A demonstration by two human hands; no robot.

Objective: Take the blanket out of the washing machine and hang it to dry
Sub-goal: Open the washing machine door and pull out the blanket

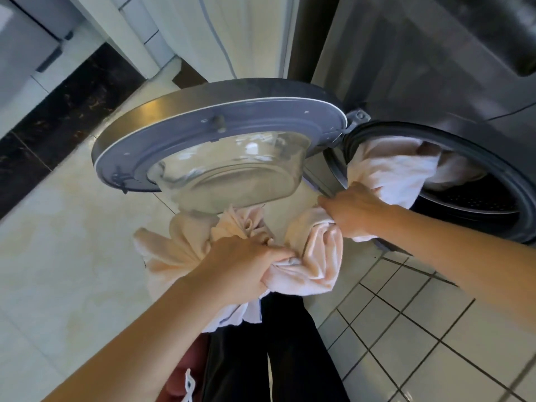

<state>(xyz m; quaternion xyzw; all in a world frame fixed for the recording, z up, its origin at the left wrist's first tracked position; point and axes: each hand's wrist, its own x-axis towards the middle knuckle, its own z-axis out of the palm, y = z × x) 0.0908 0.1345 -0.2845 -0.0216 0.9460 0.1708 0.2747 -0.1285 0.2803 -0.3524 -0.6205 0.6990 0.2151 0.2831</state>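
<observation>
Because the round door (220, 140) of the washing machine (420, 82) is swung wide open to the left, nothing blocks the way out for the blanket (316, 256). The door sticks out over the pale floor (72, 242), with its clear bowl-shaped window in the middle.

Just under the door, the left hand (246, 265) is curled tight around a thick bunch of the pink blanket. I think it holds that bunch up so the wet cloth does not drop onto the floor and get dirty. Some loose folds hang down below this hand, in front of dark trousers (275, 343).

From there the blanket runs like a fat rope over to the right hand (352, 210). That hand is closed around the blanket too, right at the edge of the round hole. It looks like it grabs there so it can pull more cloth out.

Further right, the rest of the blanket goes over the grey rubber ring (464, 134) and into the drum (478, 204). So the blanket is part out and part in. Pulling bit by bit with two hands makes sense, since a wet blanket is likely heavy. Hanging it up has not begun.
</observation>
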